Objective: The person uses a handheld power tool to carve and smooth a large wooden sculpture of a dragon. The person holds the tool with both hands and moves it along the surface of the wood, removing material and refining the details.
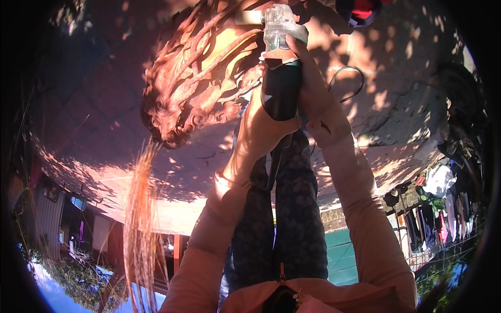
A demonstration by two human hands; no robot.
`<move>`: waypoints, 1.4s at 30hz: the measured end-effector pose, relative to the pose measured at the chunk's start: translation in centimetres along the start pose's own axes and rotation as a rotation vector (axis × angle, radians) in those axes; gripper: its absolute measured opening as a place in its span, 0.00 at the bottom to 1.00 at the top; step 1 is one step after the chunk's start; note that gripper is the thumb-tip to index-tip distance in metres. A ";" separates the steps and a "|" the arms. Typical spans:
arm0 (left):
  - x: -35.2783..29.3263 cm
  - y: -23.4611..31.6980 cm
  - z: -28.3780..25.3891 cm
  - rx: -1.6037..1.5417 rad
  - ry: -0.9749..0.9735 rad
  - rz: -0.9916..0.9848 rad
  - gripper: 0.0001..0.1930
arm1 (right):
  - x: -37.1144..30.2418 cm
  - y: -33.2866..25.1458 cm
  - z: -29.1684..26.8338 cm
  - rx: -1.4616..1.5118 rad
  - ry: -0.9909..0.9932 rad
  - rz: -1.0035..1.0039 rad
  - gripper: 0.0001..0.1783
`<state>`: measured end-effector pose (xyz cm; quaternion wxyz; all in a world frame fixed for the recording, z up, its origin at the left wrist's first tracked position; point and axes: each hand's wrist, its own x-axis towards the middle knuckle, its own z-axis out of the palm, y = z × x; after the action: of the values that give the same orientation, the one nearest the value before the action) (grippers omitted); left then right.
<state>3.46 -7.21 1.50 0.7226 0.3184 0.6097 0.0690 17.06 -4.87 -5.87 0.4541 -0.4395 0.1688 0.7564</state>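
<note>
Both my hands are wrapped around an angle grinder point(282, 86) with a dark body and a dusty metal gear head. My left hand point(261, 125) grips the lower part of the body, thumb across it. My right hand point(309, 73) holds the right side, its fingers partly hidden, with one reaching up to the gear head. A pale cylindrical piece point(249, 17) sticks out leftward from the head, over a carved reddish-brown wooden piece point(193, 78). The carving has long flowing strands and curled ends. Whether the tool touches the wood I cannot tell.
A dark cable point(360, 83) loops over the sun-dappled ground point(396, 120) to my right. A red and dark-blue item point(364, 11) lies beyond the grinder. Long reddish hair point(140, 208) hangs at the left. Clothes point(449, 214) hang at the right edge.
</note>
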 end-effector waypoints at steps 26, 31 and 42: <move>1.8 2.4 -1.4 0.314 -0.151 0.106 0.28 | 0.2 0.9 -0.4 0.122 -0.058 -0.156 0.27; 3.0 4.2 -2.1 0.466 -0.173 0.093 0.31 | 1.2 1.6 -2.3 0.306 -0.049 -0.221 0.27; 1.2 1.3 -1.0 0.418 -0.117 -0.032 0.30 | -0.8 1.6 -1.1 0.227 0.060 -0.118 0.24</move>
<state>3.20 -5.18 1.17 0.6758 0.4551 0.5729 -0.0891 16.47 -6.88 -6.08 0.5394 -0.4167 0.2408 0.6910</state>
